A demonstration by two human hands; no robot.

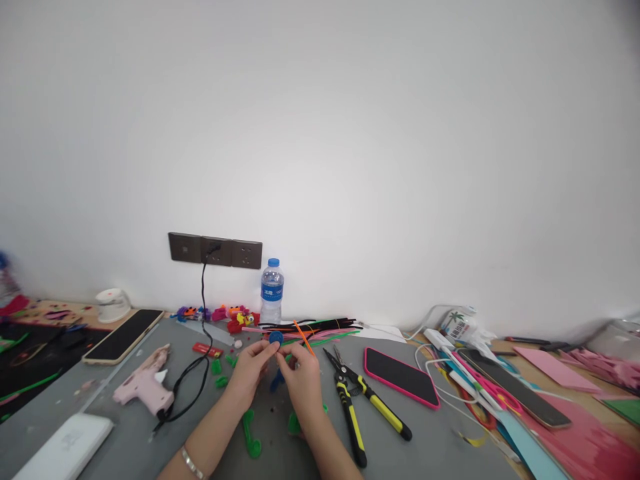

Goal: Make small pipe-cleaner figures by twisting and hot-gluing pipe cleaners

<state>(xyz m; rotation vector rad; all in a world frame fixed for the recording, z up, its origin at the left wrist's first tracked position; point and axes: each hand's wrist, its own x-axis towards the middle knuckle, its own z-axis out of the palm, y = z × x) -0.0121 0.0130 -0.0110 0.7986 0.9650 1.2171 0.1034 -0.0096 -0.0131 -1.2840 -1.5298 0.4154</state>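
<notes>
Near the middle of the grey mat (400, 447), my left hand (250, 370) pinches a small round blue piece (275, 338) between thumb and fingertips. My right hand (301, 377) is closed close beside it, with an orange stick-like piece (303, 337) rising from its fingers. The fingertips of both hands nearly meet. Below them a dark blue piece (277, 381) shows partly between the hands. A green curled piece (251, 433) lies by my left forearm, and another green piece (294, 424) is partly hidden by my right wrist.
Yellow-black pliers (353, 420) and a pink-edged phone (401, 377) lie to the right. A pink glue gun (147, 383) with a black cord lies left. A water bottle (272, 293) and black stems (330, 325) are behind. Papers and cables crowd the far right.
</notes>
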